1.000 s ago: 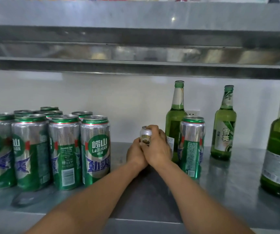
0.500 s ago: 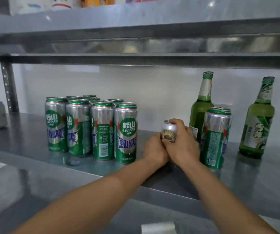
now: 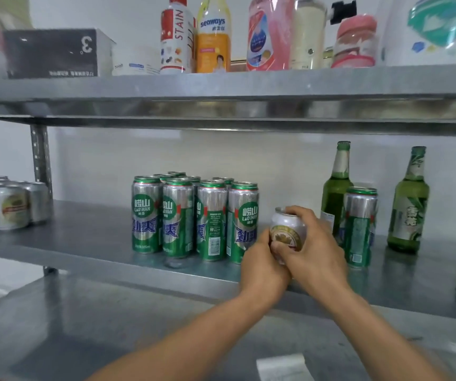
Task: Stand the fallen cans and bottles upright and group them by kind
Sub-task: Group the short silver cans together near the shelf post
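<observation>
Silver aluminium is what we have in play here: a small silver can (image 3: 287,229), upright or near enough, sitting in the gap between the block of tall green cans (image 3: 194,218) and a lone green can (image 3: 359,226) that stands just in front of a green bottle (image 3: 335,188).

Both hands are on it. Our left hand (image 3: 262,270) curls round the lower left of the can wall. Our right hand (image 3: 315,254) wraps the right side, with its fingers hooked over the top rim. The hands cover the can's base, so we cannot tell whether it rests on the shelf (image 3: 83,243) or hangs just above it.

How will it handle? We reckon it has thin, smooth walls that are slick under the fingers and easy to dent if squeezed. Whether it is full or empty we cannot say, so we should expect some weight. The best hold is round the middle of the body, snug rather than hard, with the rim finger only there to steady it.

Its own kind looks to be the short silver cans (image 3: 9,204) at the far left end of the shelf. They are well apart from our hands, on the far side of the green block.
</observation>
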